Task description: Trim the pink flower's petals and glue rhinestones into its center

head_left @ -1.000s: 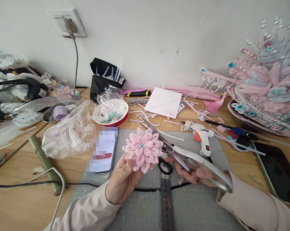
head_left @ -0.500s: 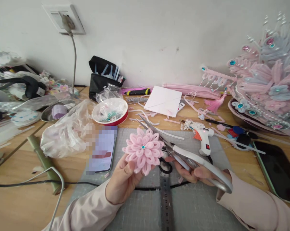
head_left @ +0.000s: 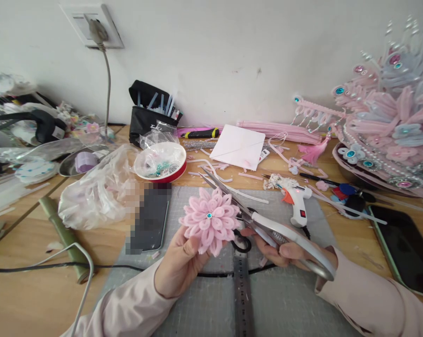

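My left hand (head_left: pixel 181 264) pinches a pink layered felt flower (head_left: pixel 208 220) with a teal gem at its centre, holding it up over the grey cutting mat (head_left: pixel 285 299). My right hand (head_left: pixel 285 250) grips the white handles of a pair of scissors (head_left: pixel 267 224). The blades are parted and point up-left, passing right behind the flower's right edge. A steel ruler (head_left: pixel 243 295) lies on the mat below the flower, and a small black pair of scissors (head_left: pixel 241 243) peeks out under the blades.
A phone (head_left: pixel 151 217) with a dark screen lies left of the flower, beside a plastic bag (head_left: pixel 95 192) and a red bowl of beads (head_left: pixel 160 164). A white glue gun (head_left: pixel 297 201) stands to the right. A pink jewelled headdress (head_left: pixel 390 126) and a dark tablet (head_left: pixel 404 248) fill the far right.
The phone's screen has gone dark. Both hands, the flower and the scissors stay almost where they were.
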{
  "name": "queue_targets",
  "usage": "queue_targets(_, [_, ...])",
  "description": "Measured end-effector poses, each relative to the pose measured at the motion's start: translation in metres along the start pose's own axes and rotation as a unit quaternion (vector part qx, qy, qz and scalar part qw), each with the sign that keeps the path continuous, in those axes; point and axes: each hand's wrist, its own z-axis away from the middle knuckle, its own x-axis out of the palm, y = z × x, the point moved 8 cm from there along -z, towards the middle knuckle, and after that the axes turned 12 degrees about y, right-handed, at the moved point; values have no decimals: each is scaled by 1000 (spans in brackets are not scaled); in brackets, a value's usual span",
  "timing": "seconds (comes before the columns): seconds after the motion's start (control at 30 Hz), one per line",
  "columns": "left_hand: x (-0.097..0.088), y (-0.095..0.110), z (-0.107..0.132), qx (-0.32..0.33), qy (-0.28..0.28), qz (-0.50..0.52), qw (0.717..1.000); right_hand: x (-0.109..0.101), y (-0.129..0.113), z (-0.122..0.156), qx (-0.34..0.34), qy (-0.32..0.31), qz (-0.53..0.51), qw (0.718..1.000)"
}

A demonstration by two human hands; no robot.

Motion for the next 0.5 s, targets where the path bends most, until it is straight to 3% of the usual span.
queue_targets(0.37, [0, 3, 2, -21, 42, -8, 999, 3, -2, 0, -5, -16, -30, 999])
queue_targets(0.5, [4, 4, 0, -10, 26, 12, 1000, 2, -2, 0, 8, -7, -38, 999])
